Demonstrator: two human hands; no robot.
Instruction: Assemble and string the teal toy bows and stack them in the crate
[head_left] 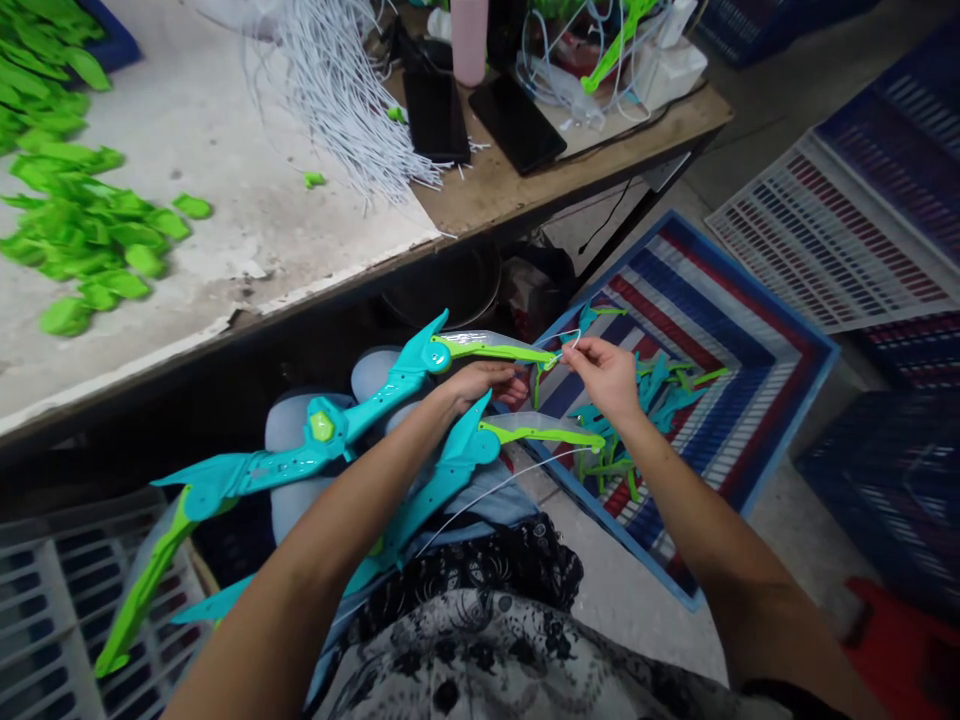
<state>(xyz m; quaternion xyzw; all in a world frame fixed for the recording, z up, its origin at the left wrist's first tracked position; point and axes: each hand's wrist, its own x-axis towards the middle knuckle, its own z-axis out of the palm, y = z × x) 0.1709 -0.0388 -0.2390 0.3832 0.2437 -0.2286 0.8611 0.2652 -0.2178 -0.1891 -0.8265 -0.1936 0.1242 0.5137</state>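
Observation:
A teal toy bow (285,465) with bright green limbs lies across my lap, its far tip raised over the crate. At that tip, my right hand (606,375) pinches a thin white cord (568,335), which bends in a small loop. My left hand (491,382) is just below the green limb, fingers curled; what they grip is partly hidden. Under my left forearm rests a second toy bow (450,465), teal and green too. A white string (487,490) runs from its green tip back toward my lap.
A striped crate (757,400) at right holds several teal and green bow pieces (660,385). On the worktable (247,230) are green parts (112,225), a bundle of white cords (337,90), two phones (517,122) and a pink bottle (469,40). Blue crates (892,480) stand farther right.

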